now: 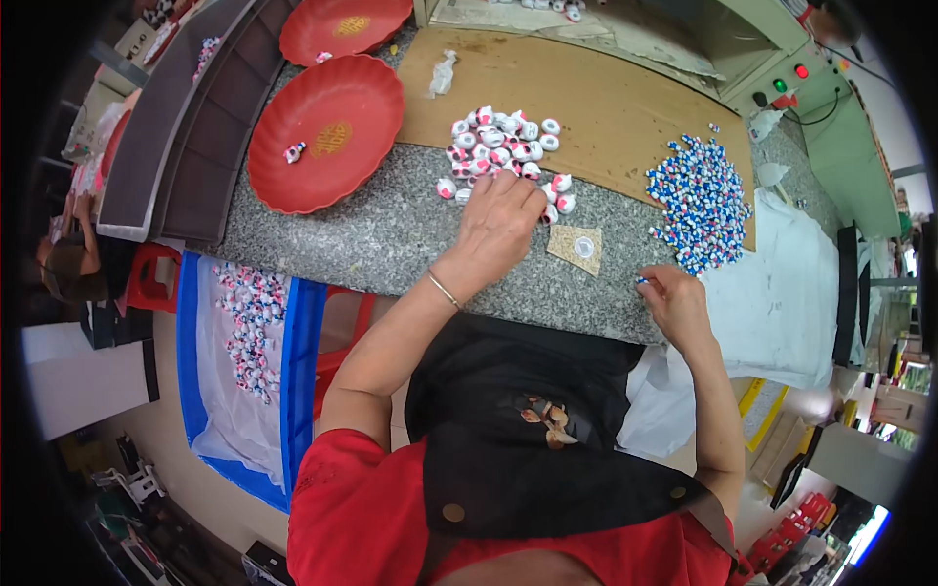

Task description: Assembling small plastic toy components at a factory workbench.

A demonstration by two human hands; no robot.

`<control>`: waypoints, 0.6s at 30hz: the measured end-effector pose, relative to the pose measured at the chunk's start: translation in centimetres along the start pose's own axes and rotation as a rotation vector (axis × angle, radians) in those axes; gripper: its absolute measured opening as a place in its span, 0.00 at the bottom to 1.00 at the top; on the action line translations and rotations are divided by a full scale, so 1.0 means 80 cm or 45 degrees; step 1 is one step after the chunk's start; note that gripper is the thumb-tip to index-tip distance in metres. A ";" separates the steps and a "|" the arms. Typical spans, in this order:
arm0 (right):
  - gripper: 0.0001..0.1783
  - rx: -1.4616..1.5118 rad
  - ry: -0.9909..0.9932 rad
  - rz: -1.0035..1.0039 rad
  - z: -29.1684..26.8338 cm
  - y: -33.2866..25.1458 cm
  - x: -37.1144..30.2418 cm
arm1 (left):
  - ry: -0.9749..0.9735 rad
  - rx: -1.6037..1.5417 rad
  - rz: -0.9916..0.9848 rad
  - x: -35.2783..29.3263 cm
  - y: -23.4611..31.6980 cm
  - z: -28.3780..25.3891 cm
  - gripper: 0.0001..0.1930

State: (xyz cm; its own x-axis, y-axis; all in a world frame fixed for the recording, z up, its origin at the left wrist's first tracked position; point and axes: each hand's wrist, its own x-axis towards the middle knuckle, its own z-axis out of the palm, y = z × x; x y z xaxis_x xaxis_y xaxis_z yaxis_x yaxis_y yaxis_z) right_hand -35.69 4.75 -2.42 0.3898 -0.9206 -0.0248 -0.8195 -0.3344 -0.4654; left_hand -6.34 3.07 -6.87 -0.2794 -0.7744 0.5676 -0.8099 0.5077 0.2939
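Note:
My left hand [500, 230] reaches over a pile of small rounded white pieces with pink and black patches [503, 137]. Its fingers bend down among the nearest of them, and the fingertips are partly hidden, so what they hold does not show. Closer to the counter's front edge, my right hand [676, 301] pinches a small blue-and-white piece [642, 280] between thumb and fingers. Beyond that hand lies a heap of similar little blue-and-white pieces [699, 200]. Between my hands rests a tan, speckled pad with a round whitish centre [576, 248].
A red scalloped tray [366, 146] holds one small figure; another red tray [337, 21] lies behind it. Brown cardboard [586, 107] covers the back of the grey counter [322, 244]. Below left stands a blue, plastic-lined bin [303, 381] with many figures. A machine with lights [801, 72] stands back right.

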 end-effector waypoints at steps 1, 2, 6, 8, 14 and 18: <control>0.08 0.074 -0.019 0.068 -0.002 -0.002 0.002 | 0.045 -0.046 -0.013 -0.002 -0.006 -0.001 0.10; 0.08 0.053 -0.026 0.084 -0.002 0.000 0.002 | 0.092 -0.092 -0.029 -0.003 -0.009 -0.003 0.12; 0.09 0.434 -0.002 0.271 0.010 0.011 -0.001 | 0.255 -1.087 -0.655 0.002 0.021 -0.042 0.08; 0.08 0.033 0.043 -0.056 0.007 0.001 0.001 | 0.244 -1.562 -0.867 -0.016 0.023 -0.049 0.08; 0.07 0.072 0.029 -0.200 0.008 -0.049 0.027 | -0.031 -2.142 -0.911 -0.083 0.034 -0.040 0.12; 0.07 -0.154 0.057 -0.547 0.014 -0.067 0.060 | 0.004 -2.330 -1.146 -0.093 0.051 -0.056 0.15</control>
State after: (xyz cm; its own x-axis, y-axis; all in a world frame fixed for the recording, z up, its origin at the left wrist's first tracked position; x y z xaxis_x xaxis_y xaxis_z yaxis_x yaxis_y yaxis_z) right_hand -28.99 2.35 -1.05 0.6891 -0.6999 0.1882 -0.6313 -0.7072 -0.3183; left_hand -5.25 12.58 -6.47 -0.1760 -0.9728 -0.1504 0.6696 -0.2303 0.7061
